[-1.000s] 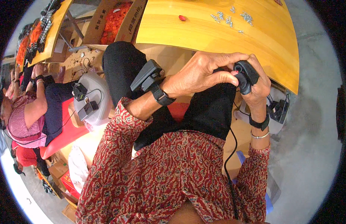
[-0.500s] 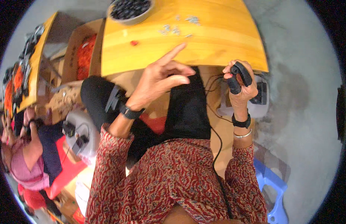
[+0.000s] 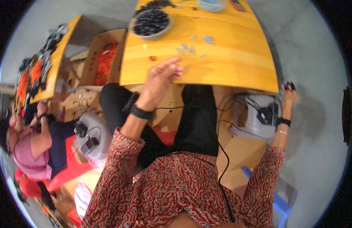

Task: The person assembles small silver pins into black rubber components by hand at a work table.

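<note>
My left hand is over the near edge of the yellow wooden table, its fingers drawn together. Whether anything small sits between them, I cannot make out. Far to the right, past the table's corner, my right hand is closed on a black curved part, mostly covered by the fingers. A small red piece lies on the table just left of my left fingertips. Beyond them are several small silvery metal pieces, loosely scattered.
A bowl full of black pieces stands at the table's far left, with a bluish container farther back. Below the right corner is a grey stool with cables. Leftward are a cardboard box of orange pieces and a seated person.
My right hand has swung outward to the right and lower with the black curved part. My left fingers, spread before, have drawn together. The view has shifted, showing more of the table's far side.
</note>
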`<state>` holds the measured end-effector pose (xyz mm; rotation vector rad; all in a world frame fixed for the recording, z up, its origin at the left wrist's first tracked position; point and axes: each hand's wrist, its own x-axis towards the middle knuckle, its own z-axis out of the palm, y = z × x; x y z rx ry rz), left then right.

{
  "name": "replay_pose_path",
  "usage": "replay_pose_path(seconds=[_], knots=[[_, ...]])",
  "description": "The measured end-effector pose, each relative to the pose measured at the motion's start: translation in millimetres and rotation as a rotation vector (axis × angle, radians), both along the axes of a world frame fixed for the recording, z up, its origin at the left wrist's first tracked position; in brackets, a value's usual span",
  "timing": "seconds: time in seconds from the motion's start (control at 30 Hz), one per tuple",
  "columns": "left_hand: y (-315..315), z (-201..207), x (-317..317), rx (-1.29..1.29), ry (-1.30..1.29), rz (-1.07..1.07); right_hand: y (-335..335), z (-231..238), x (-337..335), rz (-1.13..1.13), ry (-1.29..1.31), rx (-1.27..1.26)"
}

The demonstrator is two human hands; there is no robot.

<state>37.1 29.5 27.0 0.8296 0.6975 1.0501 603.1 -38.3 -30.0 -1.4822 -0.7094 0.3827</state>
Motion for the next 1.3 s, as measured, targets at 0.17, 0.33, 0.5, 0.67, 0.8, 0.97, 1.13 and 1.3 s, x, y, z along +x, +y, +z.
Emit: replay_pose_path(seconds=[0.17,0.33,0.5,0.67,0.8,0.97,1.13,1.3], knots=[[-1,-12,-1,-0.031,-0.035,-0.061,4,-9,26,-0.12,-0.16,-0.062],[-7,-9,-8,-0.002,-0.014,-0.064,38,72,-101,-0.131,-0.492,-0.455],[-8,-5,-13,0.038,-0.063,-0.122,82,125,-222,0.278,-0.936,-0.084],[-3,-2,-24,0.04,-0.073,-0.096,148,124,-340,0.705,-0.781,0.056],[5,1,-24,-0.005,-0.124,-0.053,183,120,-404,0.787,-0.844,-0.01],[13,2,-36,-0.053,-0.187,0.0,231,98,-430,0.815,-1.081,0.015],[19,6,-47,-0.04,-0.218,0.067,235,91,-442,0.862,-1.094,0.005],[27,4,-50,-0.071,-0.26,0.247,246,75,-435,0.899,-0.954,-0.061]])
